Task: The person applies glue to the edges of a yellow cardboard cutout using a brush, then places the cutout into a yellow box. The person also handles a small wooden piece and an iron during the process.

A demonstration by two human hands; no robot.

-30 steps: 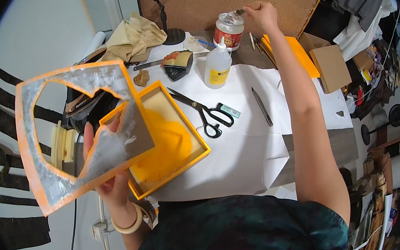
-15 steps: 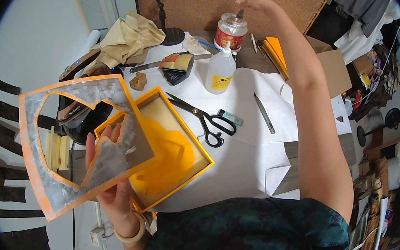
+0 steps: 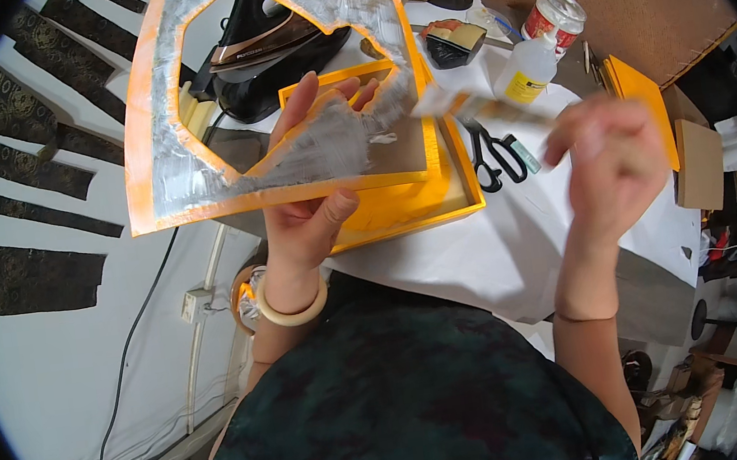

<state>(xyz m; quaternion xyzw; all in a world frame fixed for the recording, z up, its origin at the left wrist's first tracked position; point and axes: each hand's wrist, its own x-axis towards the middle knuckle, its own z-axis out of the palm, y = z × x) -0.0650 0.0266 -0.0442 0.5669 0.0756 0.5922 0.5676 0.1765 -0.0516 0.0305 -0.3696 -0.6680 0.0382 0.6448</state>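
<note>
My left hand (image 3: 303, 233) grips the lower edge of a grey panel (image 3: 314, 150) with orange borders and an irregular cut-out. Its fingers show through the opening. Streaky whitish paste covers the panel's face. To the right, my right hand (image 3: 610, 157) is blurred but closed around the handle of a flat brush (image 3: 491, 110), whose pale bristles are at the panel's right edge; whether they touch it I cannot tell. Partly hidden under the panel lies a shallow yellow-edged box (image 3: 413, 225) with a yellow shape inside. Black scissors (image 3: 490, 162) rest beside the box.
An iron (image 3: 267, 60) stands behind the panel. Farther right are a squeeze bottle (image 3: 525, 71), a clear jar with a red label (image 3: 555, 20) and a dark carved piece (image 3: 454, 43). Orange boards (image 3: 640, 99) lie at the table's right. Patterned dark strips (image 3: 28, 273) hang on the left wall.
My right hand has come back from the jar with the brush, toward the panel. The view has turned left, so the panel and left hand appear higher and farther right.
</note>
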